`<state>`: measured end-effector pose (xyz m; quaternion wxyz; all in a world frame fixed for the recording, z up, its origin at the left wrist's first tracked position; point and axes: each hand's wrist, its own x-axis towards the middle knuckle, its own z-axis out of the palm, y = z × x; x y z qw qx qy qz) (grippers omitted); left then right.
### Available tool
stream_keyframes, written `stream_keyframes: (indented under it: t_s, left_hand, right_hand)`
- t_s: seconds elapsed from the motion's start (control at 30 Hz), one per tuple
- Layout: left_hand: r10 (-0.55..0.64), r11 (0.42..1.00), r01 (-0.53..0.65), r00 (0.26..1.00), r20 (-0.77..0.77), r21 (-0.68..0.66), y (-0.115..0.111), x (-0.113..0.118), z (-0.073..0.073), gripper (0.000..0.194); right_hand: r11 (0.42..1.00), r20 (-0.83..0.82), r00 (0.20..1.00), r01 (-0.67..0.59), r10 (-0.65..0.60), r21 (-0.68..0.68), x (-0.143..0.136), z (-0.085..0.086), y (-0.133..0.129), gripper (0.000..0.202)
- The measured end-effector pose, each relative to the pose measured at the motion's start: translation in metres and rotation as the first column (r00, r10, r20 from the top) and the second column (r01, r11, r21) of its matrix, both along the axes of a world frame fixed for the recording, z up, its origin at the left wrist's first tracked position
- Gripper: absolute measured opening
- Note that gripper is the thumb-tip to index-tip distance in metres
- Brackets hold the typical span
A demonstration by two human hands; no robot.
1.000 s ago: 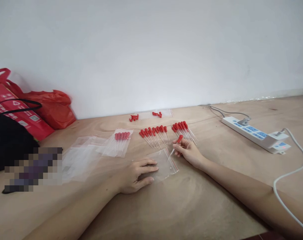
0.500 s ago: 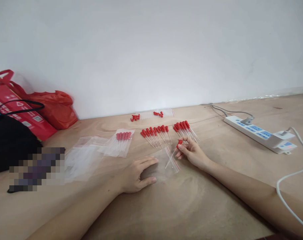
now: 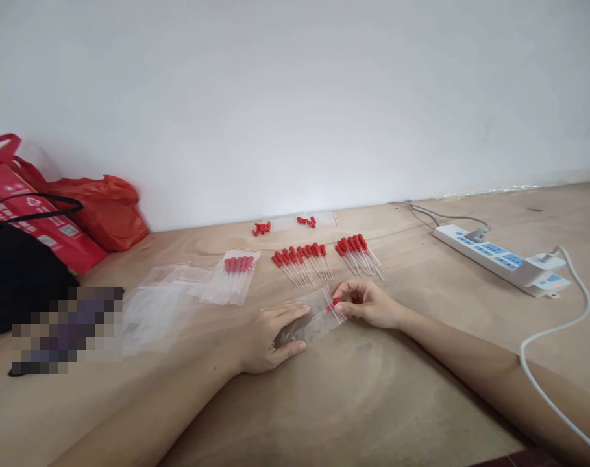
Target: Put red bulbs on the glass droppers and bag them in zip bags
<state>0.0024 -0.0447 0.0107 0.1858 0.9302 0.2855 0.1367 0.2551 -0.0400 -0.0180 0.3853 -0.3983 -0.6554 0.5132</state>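
Note:
My right hand (image 3: 365, 303) pinches the red rubber bulb of a dropper (image 3: 334, 303) at the mouth of a clear zip bag (image 3: 317, 311). The dropper's thin tube points left into the bag. My left hand (image 3: 272, 337) lies on the bag's left part, thumb and fingers stretched out and apart, pressing it to the table. Just beyond the hands lie a left row of red-bulbed droppers (image 3: 299, 259) and a right group of droppers (image 3: 357, 250). Left of these is a filled zip bag (image 3: 237, 275) with several droppers inside.
Flat zip bags (image 3: 163, 305) overlap at left. Loose red bulbs (image 3: 261, 228) and another clear bag (image 3: 328, 219) lie by the wall. A white power strip (image 3: 499, 256) with a white cable (image 3: 542, 344) is at right. Red bags (image 3: 100, 211) and black cloth (image 3: 26, 279) stand far left.
My right hand has moved left and slightly toward me, taking the dropper's tube into the bag's mouth. The left hand stays in place on the bag. The view has shifted slightly.

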Motion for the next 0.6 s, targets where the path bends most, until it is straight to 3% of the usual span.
stream_keyframes:
  t_s: [0.13, 0.3, 0.47, 0.6]
  left_hand:
    - [-0.018, 1.0, 0.018, 1.0, 0.025, -0.002, 0.0, 0.004, -0.001, 0.049]
    - [-0.031, 0.999, 0.032, 0.999, 0.043, -0.02, 0.001, -0.001, -0.003, 0.05]
    - [-0.036, 0.999, 0.037, 0.997, 0.062, -0.012, 0.001, -0.014, -0.002, 0.042]
    - [-0.057, 0.998, 0.059, 0.995, 0.084, -0.02, 0.002, -0.018, -0.002, 0.037]
  right_hand:
    - [0.975, -0.108, 0.988, -0.127, 0.109, -0.183, -0.004, 0.0, 0.0, 0.036]
    - [0.964, -0.231, 0.958, -0.212, 0.172, -0.159, -0.006, 0.002, -0.002, 0.032]
    - [0.972, -0.116, 0.987, -0.136, 0.115, -0.191, 0.006, 0.002, 0.003, 0.029]
    - [0.986, 0.001, 0.988, -0.152, 0.153, -0.063, 0.011, 0.005, 0.006, 0.025]
